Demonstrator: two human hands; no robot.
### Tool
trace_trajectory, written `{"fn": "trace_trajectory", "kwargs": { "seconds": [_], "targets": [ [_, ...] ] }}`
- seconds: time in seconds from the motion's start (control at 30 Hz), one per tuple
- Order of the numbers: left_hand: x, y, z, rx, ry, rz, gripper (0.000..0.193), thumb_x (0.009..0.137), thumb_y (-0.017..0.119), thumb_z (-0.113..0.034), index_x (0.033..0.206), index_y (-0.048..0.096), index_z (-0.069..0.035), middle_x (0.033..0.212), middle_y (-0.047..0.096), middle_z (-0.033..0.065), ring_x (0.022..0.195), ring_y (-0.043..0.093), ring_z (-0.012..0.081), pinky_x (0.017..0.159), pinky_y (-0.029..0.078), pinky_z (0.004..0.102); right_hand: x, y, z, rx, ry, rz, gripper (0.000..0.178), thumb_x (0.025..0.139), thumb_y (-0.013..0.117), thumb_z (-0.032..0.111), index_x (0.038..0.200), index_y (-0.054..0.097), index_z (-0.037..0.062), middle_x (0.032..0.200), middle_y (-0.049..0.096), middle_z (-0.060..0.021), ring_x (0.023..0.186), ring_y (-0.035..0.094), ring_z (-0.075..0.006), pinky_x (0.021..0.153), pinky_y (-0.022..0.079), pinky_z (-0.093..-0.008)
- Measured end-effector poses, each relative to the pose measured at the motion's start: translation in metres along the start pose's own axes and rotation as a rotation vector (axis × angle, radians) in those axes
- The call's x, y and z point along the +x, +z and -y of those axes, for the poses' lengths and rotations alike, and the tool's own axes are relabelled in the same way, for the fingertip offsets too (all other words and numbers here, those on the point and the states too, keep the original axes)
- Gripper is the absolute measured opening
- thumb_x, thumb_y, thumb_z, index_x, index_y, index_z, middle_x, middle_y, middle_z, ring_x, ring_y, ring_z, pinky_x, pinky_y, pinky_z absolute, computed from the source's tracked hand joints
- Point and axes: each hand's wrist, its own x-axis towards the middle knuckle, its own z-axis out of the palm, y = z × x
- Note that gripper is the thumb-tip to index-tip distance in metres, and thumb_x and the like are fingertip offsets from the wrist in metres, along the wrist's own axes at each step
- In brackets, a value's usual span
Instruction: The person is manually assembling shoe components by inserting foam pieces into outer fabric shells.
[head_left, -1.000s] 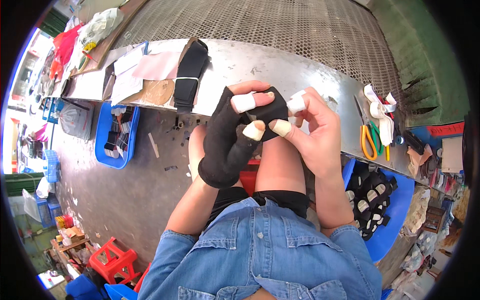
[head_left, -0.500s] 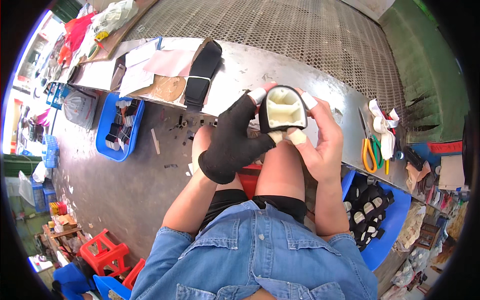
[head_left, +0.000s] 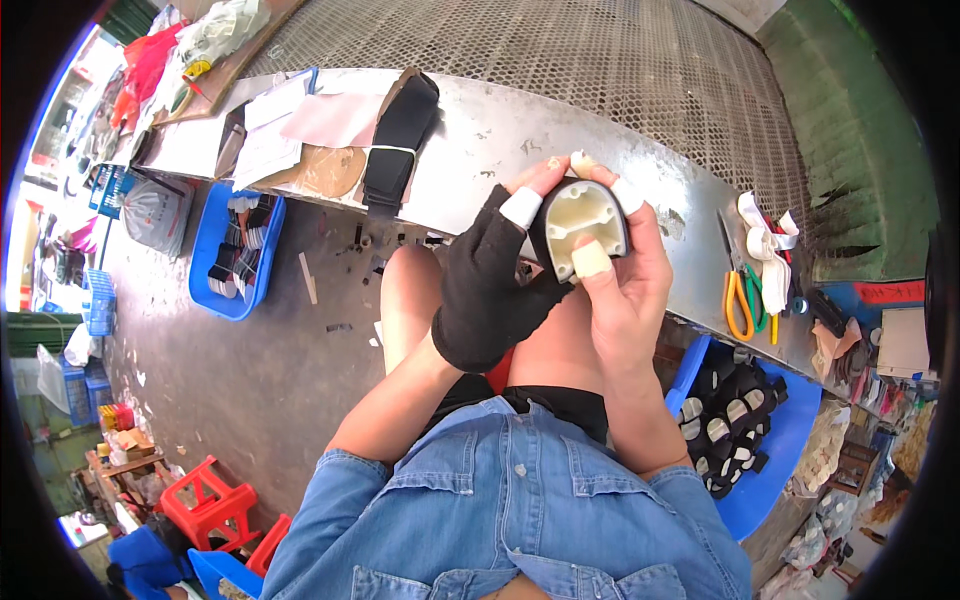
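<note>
A hollow cream plastic shoe heel (head_left: pixel 568 220) with a black covering round its outside is held over the bench edge above my thighs, its ribbed open side turned up toward me. My left hand (head_left: pixel 490 300), in a black fingerless glove with white tape on a finger, grips its left side. On the right side, my right hand (head_left: pixel 640 275) wraps its taped fingers round the far edge. The right thumb, in a cream finger cover, presses on the heel's near inner part. What lies under the heel is hidden.
Along the metal bench (head_left: pixel 480 115) lie a strapped stack of black pieces (head_left: pixel 400 140), papers (head_left: pixel 268 135), orange-handled scissors (head_left: pixel 739 305) and white tape (head_left: pixel 772 245). A blue bin (head_left: pixel 800 435) of black-covered heels stands at right. Another blue bin (head_left: pixel 228 308) and red stools (head_left: pixel 208 500) are at left.
The heel has tilted and turned slightly clockwise, moving a little right and down. My right thumb has shifted from its near edge onto its inside. My left hand has moved slightly right.
</note>
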Motion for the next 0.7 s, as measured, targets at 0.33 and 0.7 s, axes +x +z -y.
{"fn": "trace_trajectory", "kwargs": {
  "seconds": [0.33, 0.7],
  "targets": [
    [-0.009, 0.012, -0.003, -0.098, -0.115, -0.107, 0.076, 0.067, 0.078, -0.005, 0.136, 0.044, -0.003, 0.130, 0.055, 0.0167, 0.115, 0.057, 0.0334, 0.093, 0.049, 0.0379, 0.000, 0.002, 0.000, -0.003, 0.005, -0.028, 0.058, 0.088, 0.066, 0.011, 0.137, 0.041, -0.0057, 0.138, 0.047, -0.0144, 0.128, 0.046, -0.0220, 0.108, 0.034, -0.0353],
    [-0.015, 0.017, -0.003, -0.061, -0.180, -0.161, 0.078, 0.066, 0.079, -0.003, 0.135, 0.043, 0.001, 0.129, 0.055, 0.0187, 0.115, 0.057, 0.0344, 0.093, 0.049, 0.0388, -0.002, -0.001, -0.010, 0.215, 0.121, -0.050, 0.048, 0.097, 0.054, 0.018, 0.136, 0.044, -0.0070, 0.132, 0.054, -0.0137, 0.118, 0.053, -0.0187, 0.102, 0.040, -0.0313]
  ]
}}
